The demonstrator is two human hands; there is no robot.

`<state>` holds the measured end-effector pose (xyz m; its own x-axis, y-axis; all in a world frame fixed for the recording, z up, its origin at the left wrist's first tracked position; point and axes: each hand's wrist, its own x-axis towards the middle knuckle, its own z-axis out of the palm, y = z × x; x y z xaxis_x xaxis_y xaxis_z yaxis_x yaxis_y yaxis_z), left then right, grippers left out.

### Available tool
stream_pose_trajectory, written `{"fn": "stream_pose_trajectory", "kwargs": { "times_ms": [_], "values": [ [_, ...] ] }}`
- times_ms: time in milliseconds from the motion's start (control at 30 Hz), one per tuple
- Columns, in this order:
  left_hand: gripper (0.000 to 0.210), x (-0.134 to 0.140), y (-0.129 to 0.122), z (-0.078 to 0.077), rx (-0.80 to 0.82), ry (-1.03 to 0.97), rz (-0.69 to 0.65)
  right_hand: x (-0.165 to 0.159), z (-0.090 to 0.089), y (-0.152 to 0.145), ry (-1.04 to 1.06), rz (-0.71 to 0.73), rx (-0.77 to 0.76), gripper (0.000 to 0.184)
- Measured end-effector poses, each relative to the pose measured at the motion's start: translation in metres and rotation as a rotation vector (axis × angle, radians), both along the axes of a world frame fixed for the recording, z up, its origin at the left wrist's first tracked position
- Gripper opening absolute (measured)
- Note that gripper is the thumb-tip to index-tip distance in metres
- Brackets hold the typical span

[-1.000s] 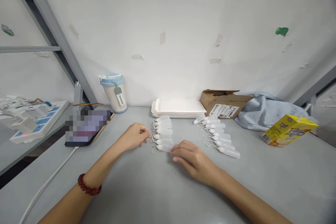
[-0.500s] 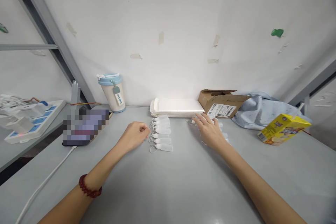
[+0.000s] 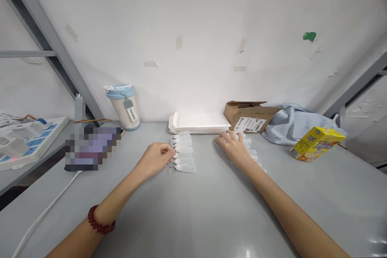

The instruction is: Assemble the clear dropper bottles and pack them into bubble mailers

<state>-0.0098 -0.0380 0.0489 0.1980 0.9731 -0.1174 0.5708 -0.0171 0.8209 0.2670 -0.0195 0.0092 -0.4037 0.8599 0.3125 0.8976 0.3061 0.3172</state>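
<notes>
- Right, two sets of small clear bottles lie flat on the table (image 3: 193,213): a left row (image 3: 185,150) at frame centre and a right row (image 3: 252,153) right of centre, partly hidden under a hand.
- Right hand (image 3: 236,147): palm down over the right row, fingers bent and spread. Can't tell if the tips touch a bottle; nothing seen pinched.
- Left hand (image 3: 155,158): left of centre, fingers curled, thumb and index close together at the cord end of the left row. Can't tell whether it pinches a cord or just rests by it.
- Cords (image 3: 172,140): loop off the left ends of the left row, close together; snagging looks like the main risk.
- Doing it well, my call: right thumb and one finger on a single bottle's body, not its cord, so neighbours don't get dragged.
- Lift clear before going sideways; light bottles probably roll if brushed.
- Left hand best kept low and quiet, so the left row isn't knocked askew.
- Tight spot: right fingertips sit near the white stack (image 3: 202,121) and box (image 3: 249,124) behind, upper right of centre. Short, shallow finger moves seem safest.
- Right forearm slants to lower right; keep it off the bottles' far ends.
</notes>
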Motion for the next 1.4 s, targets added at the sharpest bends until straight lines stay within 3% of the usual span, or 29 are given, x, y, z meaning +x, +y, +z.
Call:
{"fn": "stream_pose_trajectory", "kwargs": {
  "times_ms": [433,600,767,1000,1400],
  "values": [
    [0.024,0.002,-0.002,0.001,0.002,-0.069,-0.012,-0.002,-0.002,0.005,0.235,0.148,0.126,0.031],
    [0.024,0.006,-0.008,0.002,0.031,-0.116,-0.041,-0.014,0.003,-0.010,0.379,0.205,0.127,0.025],
    [0.024,0.015,-0.018,0.002,0.032,-0.203,-0.137,-0.031,0.018,-0.043,0.756,0.364,-0.158,0.028],
    [0.035,0.022,-0.028,0.000,-0.019,-0.209,-0.212,-0.048,0.033,-0.059,1.271,0.249,-0.648,0.025],
    [0.022,0.023,-0.028,-0.003,-0.067,-0.240,-0.266,-0.051,0.038,-0.062,1.430,0.190,-0.785,0.026]
  ]
}}
